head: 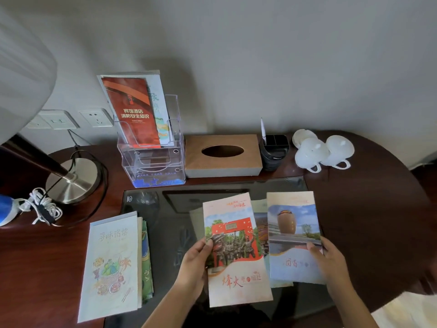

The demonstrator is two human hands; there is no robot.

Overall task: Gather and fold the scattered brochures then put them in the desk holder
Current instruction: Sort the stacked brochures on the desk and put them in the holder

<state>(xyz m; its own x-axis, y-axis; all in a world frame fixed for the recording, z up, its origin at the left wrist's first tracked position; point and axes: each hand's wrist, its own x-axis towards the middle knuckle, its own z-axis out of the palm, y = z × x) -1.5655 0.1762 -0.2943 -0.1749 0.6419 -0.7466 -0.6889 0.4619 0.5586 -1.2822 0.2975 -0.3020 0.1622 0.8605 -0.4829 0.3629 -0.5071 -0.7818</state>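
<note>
Left hand (pixel 196 263) pinches red brochure (pixel 234 254) left edge; right hand (pixel 331 263) pinches blue brochure (pixel 293 233) right edge, above table (pixel 369 197).

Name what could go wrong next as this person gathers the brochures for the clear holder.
The left hand and right hand each pinch one edge, of the red-gate brochure and the urn-picture brochure; the sheets underneath might slide out.
The pale food-illustrated brochure lies apart on the left and could be overlooked.
The clear acrylic holder already holds an orange-red brochure in its top tier, so adding more may crumple them.
</note>
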